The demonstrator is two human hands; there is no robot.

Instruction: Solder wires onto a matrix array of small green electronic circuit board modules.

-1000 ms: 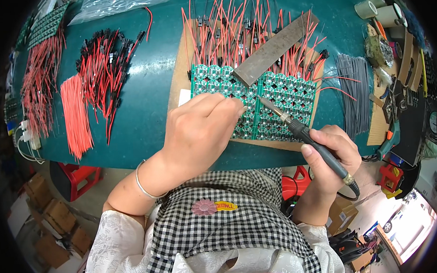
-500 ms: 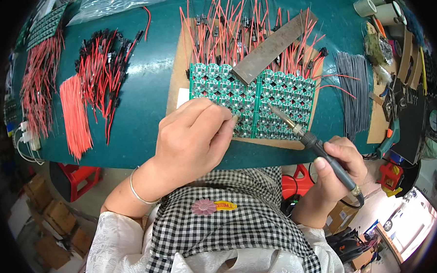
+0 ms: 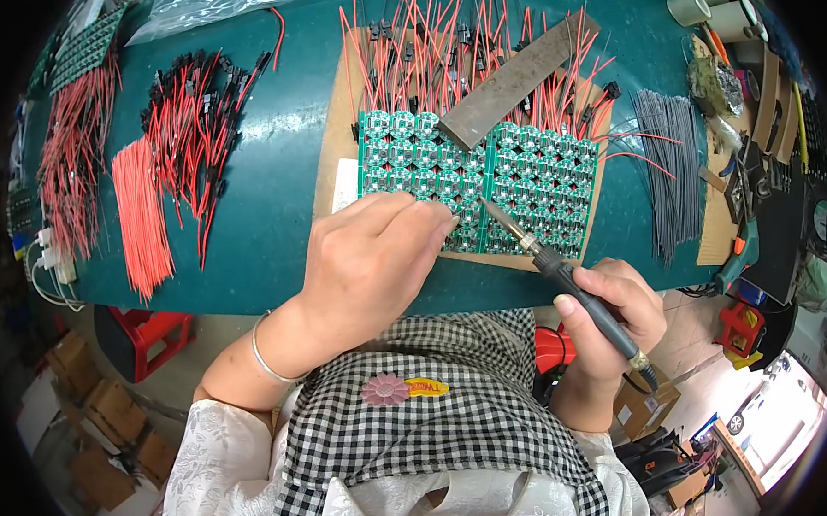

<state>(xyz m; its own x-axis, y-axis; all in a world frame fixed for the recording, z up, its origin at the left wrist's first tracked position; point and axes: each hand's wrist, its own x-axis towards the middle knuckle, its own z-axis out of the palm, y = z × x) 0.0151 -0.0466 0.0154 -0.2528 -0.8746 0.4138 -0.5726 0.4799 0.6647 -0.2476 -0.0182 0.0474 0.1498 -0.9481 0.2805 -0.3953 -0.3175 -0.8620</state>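
In my right hand (image 3: 610,319) is a soldering iron (image 3: 576,283), its metal tip angled up and left over the middle of a green circuit board panel (image 3: 544,188). My left hand (image 3: 372,260) is closed in a pinch over the panel's lower left part; whatever sits between the fingertips is too small to make out. Many red and dark wires (image 3: 423,64) with black connectors run from the panel's far side. Across them, and onto the panel's edge, lies a flat metal bar (image 3: 517,83). Under the panel is a brown board (image 3: 335,141).
Left on the green table (image 3: 273,200) are a bundle of red wires (image 3: 142,224), a pile of red-black connector leads (image 3: 196,129) and wired boards (image 3: 86,55). Grey wires (image 3: 670,173) lie to the right. Beyond them are hand tools (image 3: 738,184) and white rolls (image 3: 689,8).
The soldering iron and my right hand have moved left, bringing the tip from the right half to the panel's middle. My left hand has shifted slightly right, still pinched.
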